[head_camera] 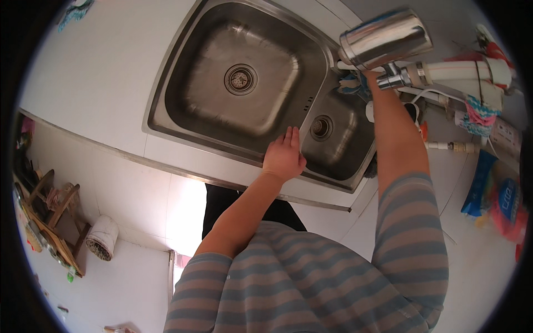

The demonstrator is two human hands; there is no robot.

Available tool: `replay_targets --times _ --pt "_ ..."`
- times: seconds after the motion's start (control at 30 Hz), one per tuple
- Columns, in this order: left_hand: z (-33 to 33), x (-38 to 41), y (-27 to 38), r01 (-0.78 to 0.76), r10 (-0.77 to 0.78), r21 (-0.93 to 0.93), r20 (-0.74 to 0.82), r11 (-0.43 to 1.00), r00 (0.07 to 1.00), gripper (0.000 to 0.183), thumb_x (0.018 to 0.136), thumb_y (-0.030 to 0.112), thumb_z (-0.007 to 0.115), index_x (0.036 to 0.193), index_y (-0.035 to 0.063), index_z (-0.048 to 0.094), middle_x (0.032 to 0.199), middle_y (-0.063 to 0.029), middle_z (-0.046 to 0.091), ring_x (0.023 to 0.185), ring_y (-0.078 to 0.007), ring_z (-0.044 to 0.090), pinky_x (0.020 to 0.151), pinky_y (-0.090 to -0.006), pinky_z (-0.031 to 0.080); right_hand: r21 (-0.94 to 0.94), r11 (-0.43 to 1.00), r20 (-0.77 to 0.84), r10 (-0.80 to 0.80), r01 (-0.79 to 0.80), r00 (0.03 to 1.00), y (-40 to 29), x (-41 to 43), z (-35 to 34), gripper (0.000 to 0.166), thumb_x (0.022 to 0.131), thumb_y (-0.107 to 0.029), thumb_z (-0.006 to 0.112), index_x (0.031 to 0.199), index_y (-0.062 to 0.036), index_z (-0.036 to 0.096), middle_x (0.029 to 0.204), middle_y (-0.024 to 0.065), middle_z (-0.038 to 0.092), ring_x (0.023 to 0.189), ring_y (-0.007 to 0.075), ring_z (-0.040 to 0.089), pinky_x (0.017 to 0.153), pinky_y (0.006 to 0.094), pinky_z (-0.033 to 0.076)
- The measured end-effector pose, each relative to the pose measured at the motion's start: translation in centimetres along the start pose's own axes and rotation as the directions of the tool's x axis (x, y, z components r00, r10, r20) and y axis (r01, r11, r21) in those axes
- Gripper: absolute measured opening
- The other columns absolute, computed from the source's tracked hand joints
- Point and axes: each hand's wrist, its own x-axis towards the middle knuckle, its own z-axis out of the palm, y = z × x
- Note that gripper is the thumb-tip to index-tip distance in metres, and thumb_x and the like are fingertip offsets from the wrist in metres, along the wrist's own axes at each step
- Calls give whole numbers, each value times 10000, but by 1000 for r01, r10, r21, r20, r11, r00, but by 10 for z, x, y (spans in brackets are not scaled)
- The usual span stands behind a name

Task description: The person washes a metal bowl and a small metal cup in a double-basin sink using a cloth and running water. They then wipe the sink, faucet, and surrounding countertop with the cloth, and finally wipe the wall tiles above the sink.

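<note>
My left hand (285, 155) lies palm down on the front rim of a stainless steel double sink (233, 150), near the divider between the bowls. Its fingers are stretched out, and it holds nothing that I can see. My right arm reaches over the small bowl (343, 139) toward the back. Only the wrist side of my right hand (369, 78) shows; a chrome faucet-mounted cylinder (387, 39) and its spout (393, 79) hide the fingers. Beside that wrist is a blue and white cloth (352, 84). Whether I grip it cannot be made out.
The large bowl (208, 83) has a drain strainer (240, 80). White pipes (454, 71) and a hanging patterned cloth (483, 112) crowd the right, above a blue packet (479, 183). At lower left are a wooden stool (58, 224) and a white bucket (103, 237).
</note>
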Motion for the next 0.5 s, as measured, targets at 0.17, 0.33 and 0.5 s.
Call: replay_targets --times 0.17,0.33,0.5 --pt "-3 2 2 -7 6 35 16 999 1000 715 735 227 595 1347 -80 389 1349 -242 479 1084 -343 576 887 -412 488 59 955 -64 296 -292 953 -13 -35 29 429 870 -274 589 1204 -11 528 1185 151 542 1102 279 521 957 454 411" --pt "1 2 1 -13 14 23 -21 1000 1000 710 734 228 597 1342 -79 395 1337 -235 495 1078 -360 581 905 -410 487 16 962 -526 239 -271 816 -76 -90 51 410 826 -187 616 1174 20 552 1227 205 527 1099 376 514 948 470 411" --pt "3 3 4 -3 3 18 -33 1000 999 667 765 223 586 1338 -68 407 1288 -238 531 1067 -364 587 911 -401 486 157 952 -338 302 -263 892 -94 -122 56 429 798 -137 625 1214 -47 571 1276 181 521 1079 368 519 933 445 419"
